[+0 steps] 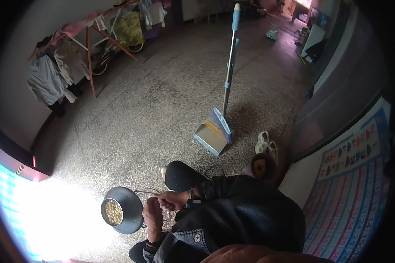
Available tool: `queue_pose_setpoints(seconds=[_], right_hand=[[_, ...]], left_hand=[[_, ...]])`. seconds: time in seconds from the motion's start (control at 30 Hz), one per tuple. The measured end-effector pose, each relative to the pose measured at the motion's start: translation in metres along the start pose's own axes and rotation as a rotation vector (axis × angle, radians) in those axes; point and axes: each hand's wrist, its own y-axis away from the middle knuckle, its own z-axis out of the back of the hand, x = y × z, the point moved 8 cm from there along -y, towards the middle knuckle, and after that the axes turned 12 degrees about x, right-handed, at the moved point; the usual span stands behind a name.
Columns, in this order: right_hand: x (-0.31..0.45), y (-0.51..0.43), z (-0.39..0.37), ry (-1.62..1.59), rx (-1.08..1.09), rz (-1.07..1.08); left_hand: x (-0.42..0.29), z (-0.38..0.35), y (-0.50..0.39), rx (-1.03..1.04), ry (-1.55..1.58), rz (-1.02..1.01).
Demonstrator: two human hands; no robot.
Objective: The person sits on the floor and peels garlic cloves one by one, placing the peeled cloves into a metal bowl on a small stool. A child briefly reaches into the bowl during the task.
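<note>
My left hand point(152, 213) and my right hand point(171, 201) meet in front of my body, fingers bent close together. Whether a small thing is between the fingertips cannot be made out. Just left of my left hand, a round, dark grey metal vessel point(131, 208) stands on the floor. Many small pale yellowish pieces point(113, 212) lie in its round opening; their kind is not clear. Thin dark bars or handles show at the vessel's side near my hands. A dark band with a watch-like piece point(193, 202) is on my right wrist. My dark knees flank my hands.
A broom point(228, 75) stands upright at a dustpan point(211, 138) on the speckled floor point(144, 108). A whitish plastic bag point(266, 144) and a round container point(264, 167) are near my right side. Clothes hang on a rack point(90, 62). A number chart point(349, 184) is behind me; glare covers the lower left.
</note>
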Motion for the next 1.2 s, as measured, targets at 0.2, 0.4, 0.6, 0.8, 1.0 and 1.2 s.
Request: queue_pose_setpoints(seconds=[0.2,0.4,0.6,0.8,1.0,1.2], right_hand=[[0.016,0.007,-0.028,0.274,0.130,0.209],[0.022,0.012,-0.050,0.495,0.087,0.256],[0.017,0.003,-0.051,0.286,0.088,0.218],[0.008,-0.023,-0.048,0.084,0.154,0.180],[-0.001,-0.045,-0.049,0.362,0.100,0.073],[-0.028,-0.065,-0.073,0.710,0.105,-0.102]], left_hand=[[0.020,0.012,0.015,-0.121,0.287,0.269],[0.015,0.019,0.022,-0.160,0.533,0.118],[0.025,0.011,0.032,-0.028,0.864,0.188],[0.033,0.025,0.051,-0.084,0.763,0.101],[0.067,0.048,0.093,-0.241,0.298,0.364],[0.070,0.077,0.127,-0.386,-0.032,0.345]])
